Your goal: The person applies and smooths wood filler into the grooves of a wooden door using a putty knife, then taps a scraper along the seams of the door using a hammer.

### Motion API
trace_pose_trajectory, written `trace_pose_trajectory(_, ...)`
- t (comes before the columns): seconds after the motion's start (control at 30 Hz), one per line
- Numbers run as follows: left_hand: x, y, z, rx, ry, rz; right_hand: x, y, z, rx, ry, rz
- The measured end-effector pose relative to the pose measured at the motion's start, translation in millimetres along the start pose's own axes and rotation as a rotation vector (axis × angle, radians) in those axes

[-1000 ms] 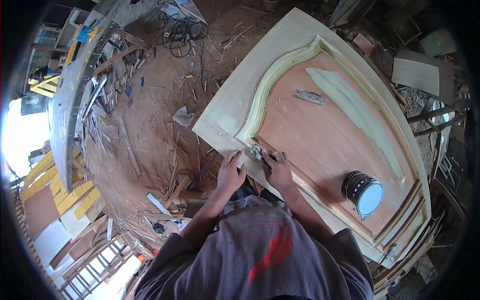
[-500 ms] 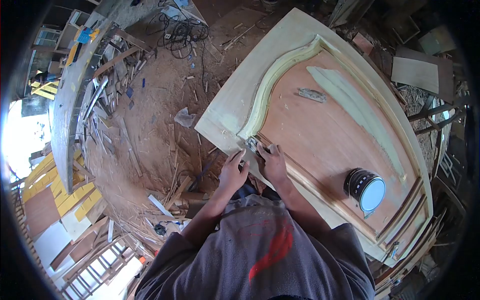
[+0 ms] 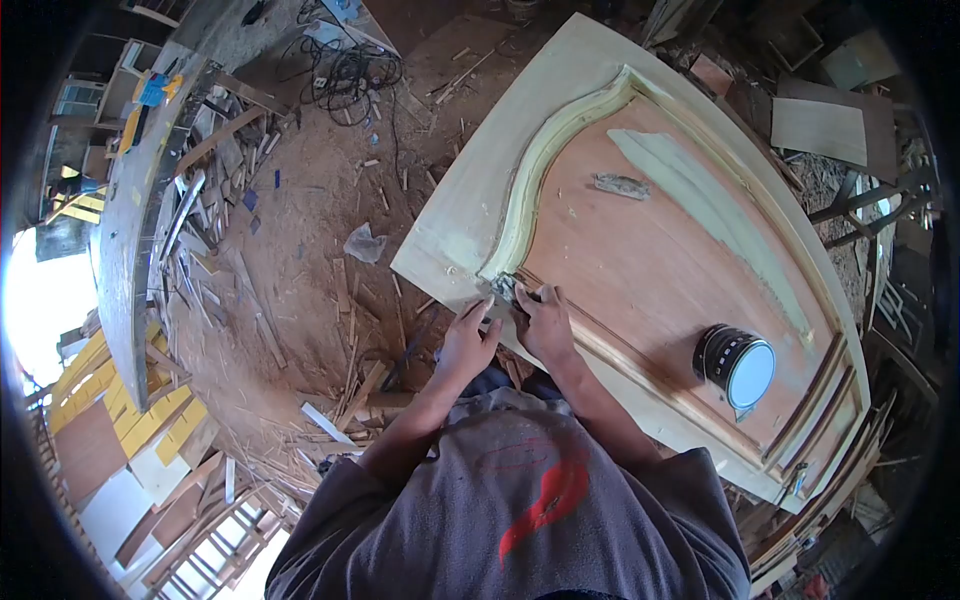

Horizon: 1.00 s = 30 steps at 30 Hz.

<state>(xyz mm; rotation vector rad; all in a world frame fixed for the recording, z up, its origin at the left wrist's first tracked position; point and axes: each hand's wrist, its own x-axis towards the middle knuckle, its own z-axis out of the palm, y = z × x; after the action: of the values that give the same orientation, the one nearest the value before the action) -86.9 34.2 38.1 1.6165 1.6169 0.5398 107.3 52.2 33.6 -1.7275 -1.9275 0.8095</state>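
A curved wooden panel (image 3: 640, 270) with raised moulding (image 3: 535, 165) lies in front of me. At its near left corner, my right hand (image 3: 545, 322) pinches a small, grey, smeared piece (image 3: 505, 287) against the end of the moulding. My left hand (image 3: 468, 345) is beside it at the panel's edge, fingers bent towards the same piece; what they hold, if anything, is hidden. A pale green filler strip (image 3: 700, 215) runs along the panel's far side. One grey smeared block (image 3: 621, 186) lies on the brown surface. Towards the right stands a black can (image 3: 735, 365) with a pale blue top.
Wood scraps (image 3: 355, 385) and a clear plastic piece (image 3: 365, 243) litter the dirt floor on the left. Black cable (image 3: 350, 80) lies coiled at the top. A long board (image 3: 125, 250) stands far left. Loose boards (image 3: 820, 130) are at the upper right.
Since the first frame, my right hand and the grey piece have moved slightly left and up, closer to the moulding's corner. My left hand has shifted a little to the right.
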Motion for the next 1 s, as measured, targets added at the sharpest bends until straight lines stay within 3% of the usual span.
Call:
trace_pose_trajectory(0.1, 11.9, 16.7, -0.3, -0.176, -0.084, -0.327, -6.7, 0.6, 2.1, 0.019, 0.034, -0.015)
trace_pose_trajectory(0.2, 28.0, 7.1, 16.9, -0.366, -0.067, -0.374, -5.9, -2.6, 0.0, 0.008, 0.01, 0.008)
trace_pose_trajectory(0.3, 42.9, 5.7, 22.9, -0.436, -0.085, -0.548, 2.2, -8.7, 2.7, -0.017, -0.024, 0.068)
trace_pose_trajectory(0.4, 37.1, 10.6, 23.1, -0.405, -0.046, -0.438, -0.7, -6.6, 0.8, -0.01, -0.01, 0.039)
trace_pose_trajectory(0.53, 40.1, 15.8, 18.3, -0.403, -0.06, -0.569, 4.0, -9.1, 3.0, -0.03, -0.028, 0.048)
trace_pose_trajectory(0.67, 45.5, -11.2, 28.7, -0.225, -0.078, -0.45, 3.0, -3.0, 6.9, 0.0, -0.001, 0.014)
trace_pose_trajectory(0.77, 43.1, -23.1, 41.3, -0.254, 0.052, -0.315, 4.5, -4.0, 9.8, -0.018, 0.031, 0.013)
trace_pose_trajectory(1.0, 50.3, 6.3, 23.2, -0.235, 0.018, -0.379, 4.3, -11.3, 12.8, -0.056, 0.03, 0.024)
